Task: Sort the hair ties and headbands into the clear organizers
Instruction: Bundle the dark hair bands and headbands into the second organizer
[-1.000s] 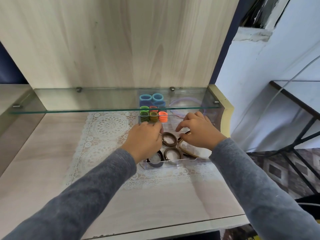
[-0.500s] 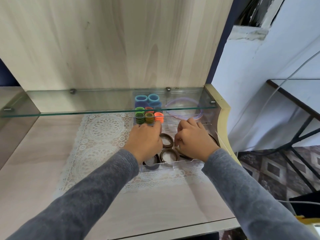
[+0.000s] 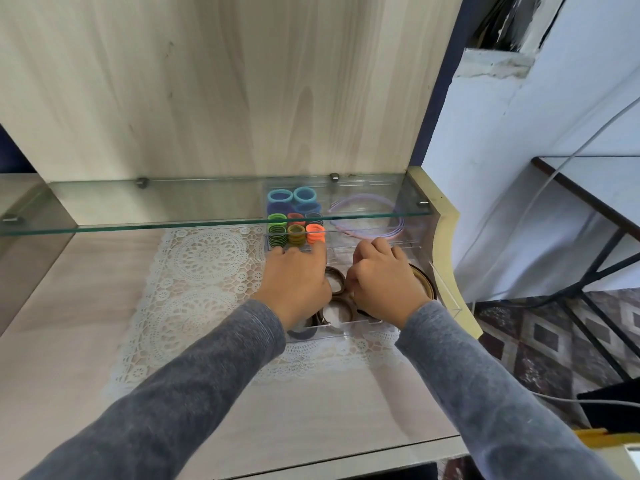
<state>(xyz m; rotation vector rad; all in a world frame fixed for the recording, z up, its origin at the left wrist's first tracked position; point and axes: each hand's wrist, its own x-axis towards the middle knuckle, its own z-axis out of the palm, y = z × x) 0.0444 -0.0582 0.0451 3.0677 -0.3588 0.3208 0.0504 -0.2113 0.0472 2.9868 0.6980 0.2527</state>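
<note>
While the left hand (image 3: 295, 283) lies flat, the right hand (image 3: 385, 282) curls.

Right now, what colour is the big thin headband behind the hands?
The thin plastic headband is lilac, head view.

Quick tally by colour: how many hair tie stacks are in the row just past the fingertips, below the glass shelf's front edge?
Green stack: 1
Olive stack: 1
Orange stack: 1
Total: 3
</note>
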